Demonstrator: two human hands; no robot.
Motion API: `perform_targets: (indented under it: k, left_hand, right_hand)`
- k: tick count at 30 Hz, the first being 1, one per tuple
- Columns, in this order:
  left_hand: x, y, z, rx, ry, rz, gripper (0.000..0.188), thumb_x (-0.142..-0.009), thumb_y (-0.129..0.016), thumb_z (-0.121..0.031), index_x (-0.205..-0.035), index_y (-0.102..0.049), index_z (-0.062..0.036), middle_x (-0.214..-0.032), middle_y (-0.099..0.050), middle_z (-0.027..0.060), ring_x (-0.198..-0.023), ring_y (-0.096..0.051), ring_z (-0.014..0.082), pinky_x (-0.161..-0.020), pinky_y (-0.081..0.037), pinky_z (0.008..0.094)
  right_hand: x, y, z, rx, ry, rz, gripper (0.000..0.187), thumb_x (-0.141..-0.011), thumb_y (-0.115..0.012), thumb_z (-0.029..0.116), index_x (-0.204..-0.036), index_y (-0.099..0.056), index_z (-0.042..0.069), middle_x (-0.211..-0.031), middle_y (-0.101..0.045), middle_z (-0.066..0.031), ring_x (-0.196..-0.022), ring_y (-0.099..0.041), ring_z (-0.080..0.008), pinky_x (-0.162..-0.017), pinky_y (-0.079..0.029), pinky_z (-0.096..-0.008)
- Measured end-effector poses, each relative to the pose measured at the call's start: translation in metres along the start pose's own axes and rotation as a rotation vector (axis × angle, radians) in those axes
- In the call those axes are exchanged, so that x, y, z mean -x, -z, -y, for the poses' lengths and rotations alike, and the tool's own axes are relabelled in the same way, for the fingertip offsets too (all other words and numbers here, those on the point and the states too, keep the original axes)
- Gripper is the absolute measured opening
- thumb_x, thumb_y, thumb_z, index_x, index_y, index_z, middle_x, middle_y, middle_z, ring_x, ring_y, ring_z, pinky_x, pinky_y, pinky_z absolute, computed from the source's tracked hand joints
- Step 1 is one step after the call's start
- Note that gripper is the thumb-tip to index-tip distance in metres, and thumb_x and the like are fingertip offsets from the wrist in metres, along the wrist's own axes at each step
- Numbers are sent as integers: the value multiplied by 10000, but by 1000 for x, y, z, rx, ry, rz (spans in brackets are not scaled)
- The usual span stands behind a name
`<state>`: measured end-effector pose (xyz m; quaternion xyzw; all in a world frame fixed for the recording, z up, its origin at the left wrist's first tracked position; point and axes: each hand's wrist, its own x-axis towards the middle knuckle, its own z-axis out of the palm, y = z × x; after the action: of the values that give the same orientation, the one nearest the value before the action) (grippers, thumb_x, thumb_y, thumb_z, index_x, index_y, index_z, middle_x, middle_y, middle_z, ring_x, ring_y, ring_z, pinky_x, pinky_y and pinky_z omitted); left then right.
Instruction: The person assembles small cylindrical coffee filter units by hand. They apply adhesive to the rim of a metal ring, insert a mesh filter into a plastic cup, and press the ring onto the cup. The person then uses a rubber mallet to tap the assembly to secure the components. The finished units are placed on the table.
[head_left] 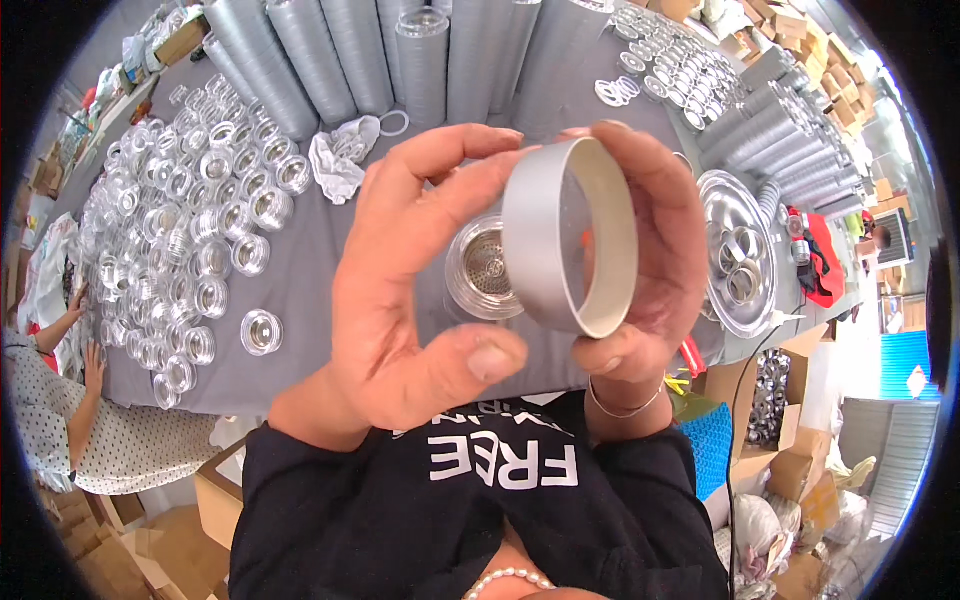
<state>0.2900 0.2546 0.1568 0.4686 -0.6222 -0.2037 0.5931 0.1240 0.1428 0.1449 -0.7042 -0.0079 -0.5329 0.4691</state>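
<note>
Between my hands is a wide silver-grey ring (535, 240) with a pale inside, tilted so that its opening faces right. My right hand (655, 240) grips it, with the thumb at the lower rim and the fingers over the top and far side. Beside it, my left hand (390, 280) is curved open. Its fingertips reach the ring's upper left edge, and its thumb stands apart from it. Behind the ring, a round clear container (462, 275) with a perforated metal disc in it rests on the grey-covered table. The ring partly hides this container.
Many clear round containers (200, 220) spread over the table's left. Tall grey stacks (420, 60) stand at the back, near a crumpled white bag (340, 160). To the right lies a metal tray (738, 195) with loose rings. Another person's hand (93, 370) rests at the left edge.
</note>
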Motion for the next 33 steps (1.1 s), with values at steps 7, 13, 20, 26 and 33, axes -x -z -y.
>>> perform_targets:
  k: [7, 13, 20, 26, 33]
  left_hand:
    - [-2, -12, -3, 551, 78, 44, 779, -790, -774, -356, -1404, -540, 63, -1396, -556, 177, -1313, -507, 277, -1139, -334, 402]
    - [-11, -2, -13, 227, 22, -4, 933, -670, -866, -328, -1425, -511, 90, -1394, -599, 206, -1320, -555, 319, -1137, -388, 438]
    - [-9, 4, 8, -122, -222, 10, 832, -627, -878, -271, -1339, -615, 67, -1360, -611, 199, -1230, -574, 285, -1097, -405, 428]
    - [4, -3, 26, -49, -137, -63, 807, -644, -917, -267, -1332, -636, 48, -1301, -645, 176, -1163, -589, 292, -1012, -455, 410]
    - [16, 2, 52, -69, -209, -45, 837, -664, -931, -247, -1381, -603, 34, -1297, -656, 179, -1150, -580, 296, -982, -473, 406]
  right_hand:
    - [-12, -1, -8, 99, 150, 98, 1120, -629, -940, 511, -1443, -459, -89, -1397, -584, -237, -1320, -559, -335, -1156, -367, -470]
    - [-25, 21, 14, 469, 306, 267, 937, -686, -873, 418, -1404, -504, -56, -1361, -593, -285, -1326, -527, -364, -1130, -378, -511]
    - [16, 3, 6, 153, -20, -43, 739, -755, -848, 373, -1308, -624, -65, -1331, -652, -205, -1251, -585, -354, -1070, -441, -454]
    - [36, 1, -14, 190, -89, -45, 701, -778, -807, 376, -1294, -634, -65, -1301, -678, -185, -1273, -582, -347, -1112, -403, -469]
    - [46, -5, -23, 184, -164, -38, 679, -778, -801, 358, -1284, -637, -64, -1293, -682, -181, -1275, -580, -347, -1125, -382, -483]
